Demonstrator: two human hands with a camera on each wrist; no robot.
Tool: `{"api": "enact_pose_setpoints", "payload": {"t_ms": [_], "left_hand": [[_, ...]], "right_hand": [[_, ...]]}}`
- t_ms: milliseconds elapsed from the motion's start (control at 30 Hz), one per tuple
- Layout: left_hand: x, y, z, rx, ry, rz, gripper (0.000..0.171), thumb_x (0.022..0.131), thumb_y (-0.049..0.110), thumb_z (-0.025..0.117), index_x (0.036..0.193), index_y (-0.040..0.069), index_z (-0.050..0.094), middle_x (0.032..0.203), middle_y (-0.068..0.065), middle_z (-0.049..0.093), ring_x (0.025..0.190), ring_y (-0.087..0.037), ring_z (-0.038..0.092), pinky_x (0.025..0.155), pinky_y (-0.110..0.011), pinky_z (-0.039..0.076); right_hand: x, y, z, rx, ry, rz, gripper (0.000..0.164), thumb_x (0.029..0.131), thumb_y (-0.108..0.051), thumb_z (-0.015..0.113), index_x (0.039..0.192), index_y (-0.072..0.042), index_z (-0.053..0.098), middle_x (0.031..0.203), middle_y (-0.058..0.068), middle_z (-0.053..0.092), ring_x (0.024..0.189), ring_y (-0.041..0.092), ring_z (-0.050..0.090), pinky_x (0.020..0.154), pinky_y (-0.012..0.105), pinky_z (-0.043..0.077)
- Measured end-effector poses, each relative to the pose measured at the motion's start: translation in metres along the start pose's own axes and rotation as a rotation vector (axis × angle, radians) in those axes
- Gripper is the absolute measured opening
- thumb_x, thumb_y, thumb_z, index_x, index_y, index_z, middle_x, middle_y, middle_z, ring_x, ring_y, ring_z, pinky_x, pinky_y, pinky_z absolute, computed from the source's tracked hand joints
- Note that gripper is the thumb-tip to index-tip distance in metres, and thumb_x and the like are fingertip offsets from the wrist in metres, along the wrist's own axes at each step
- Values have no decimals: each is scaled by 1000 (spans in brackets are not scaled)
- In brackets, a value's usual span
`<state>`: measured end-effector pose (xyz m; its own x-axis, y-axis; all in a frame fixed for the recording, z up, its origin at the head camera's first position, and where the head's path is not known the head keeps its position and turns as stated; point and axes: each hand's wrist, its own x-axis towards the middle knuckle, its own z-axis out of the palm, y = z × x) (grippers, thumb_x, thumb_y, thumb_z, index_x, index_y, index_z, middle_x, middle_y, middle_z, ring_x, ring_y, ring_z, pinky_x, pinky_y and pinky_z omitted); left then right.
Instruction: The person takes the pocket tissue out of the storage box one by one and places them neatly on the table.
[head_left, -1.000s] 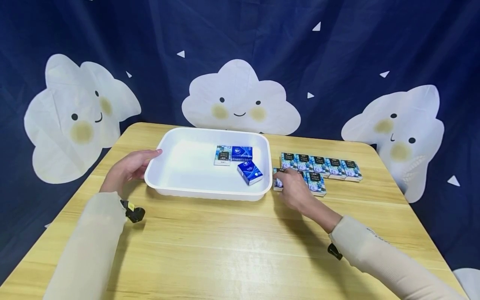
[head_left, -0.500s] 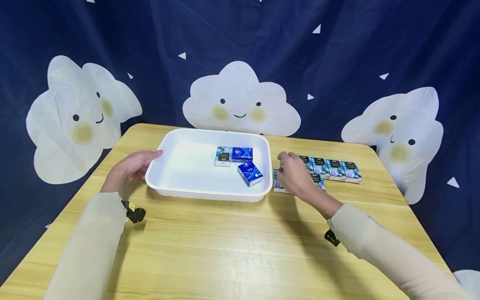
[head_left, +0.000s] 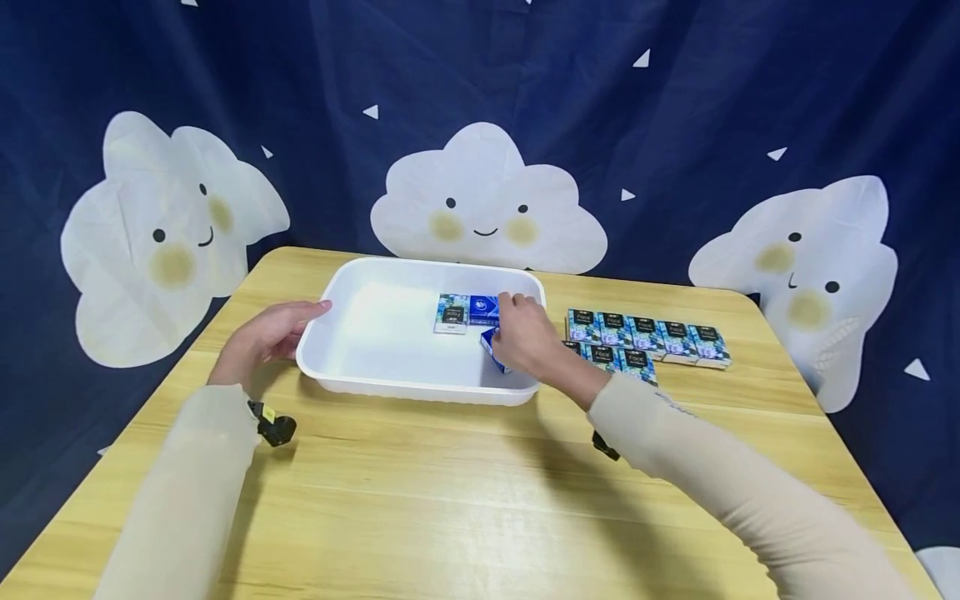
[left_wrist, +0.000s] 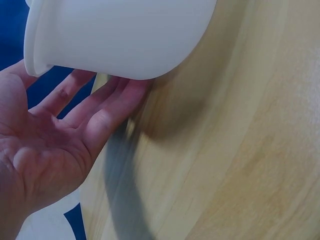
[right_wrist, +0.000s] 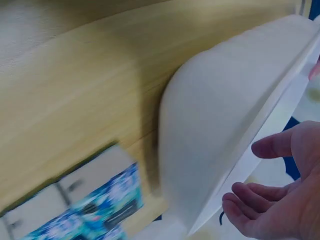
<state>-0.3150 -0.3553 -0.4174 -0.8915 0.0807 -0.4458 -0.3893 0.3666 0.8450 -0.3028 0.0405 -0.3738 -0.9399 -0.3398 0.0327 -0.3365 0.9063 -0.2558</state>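
Note:
My left hand (head_left: pixel 279 332) holds the near-left end of a white plastic tray (head_left: pixel 360 385), thumb on the rim and fingers against the outer wall, as the left wrist view shows. My right hand (head_left: pixel 531 337) hovers over the tray's right side. In the right wrist view its fingers are loosely bent, thumb apart, with nothing between them. Inside the tray lie a floral tissue pack (head_left: pixel 452 314) and a dark blue tissue pack (head_left: pixel 483 310). A second blue pack (head_left: pixel 491 350) is partly hidden by my right hand.
Right of the tray, floral "Face" tissue packs stand in two rows: a back row (head_left: pixel 645 335) of several, and a front row (head_left: pixel 636 365) of three, partly behind my right wrist. The wooden table (head_left: pixel 420 492) ends at a dark blue curtain (head_left: pixel 330 100) with clouds.
My right hand has moved left from the rows of tissue packs to above the tray. Both rows keep their packs. The left hand stays at the tray, and the head view shifts slightly.

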Motion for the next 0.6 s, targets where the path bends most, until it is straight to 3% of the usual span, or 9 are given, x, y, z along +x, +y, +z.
{"api": "enact_pose_setpoints", "payload": {"t_ms": [267, 433, 600], "left_hand": [[2, -1, 2, 2, -17, 1, 85, 101, 56, 53, 161, 4, 21, 104, 6, 73, 89, -9, 72, 80, -31, 60], [0, 0, 2, 23, -13, 6, 85, 102, 57, 52, 160, 3, 22, 107, 4, 73, 90, -9, 72, 80, -32, 60], [-3, 0, 1, 22, -13, 12, 86, 100, 58, 53, 160, 3, 23, 100, 8, 73, 88, -9, 72, 80, -31, 60]], "right_hand": [[20, -27, 7, -32, -191, 50, 66, 99, -21, 57, 159, -12, 30, 156, 21, 40, 145, 36, 38, 120, 49, 31], [28, -39, 13, -4, -229, 50, 67, 100, -18, 54, 161, -21, 27, 159, 22, 36, 147, 39, 35, 121, 51, 29], [33, -51, 18, -11, -273, 77, 63, 106, -35, 50, 162, -25, 25, 159, 26, 35, 148, 44, 30, 120, 57, 29]]}}
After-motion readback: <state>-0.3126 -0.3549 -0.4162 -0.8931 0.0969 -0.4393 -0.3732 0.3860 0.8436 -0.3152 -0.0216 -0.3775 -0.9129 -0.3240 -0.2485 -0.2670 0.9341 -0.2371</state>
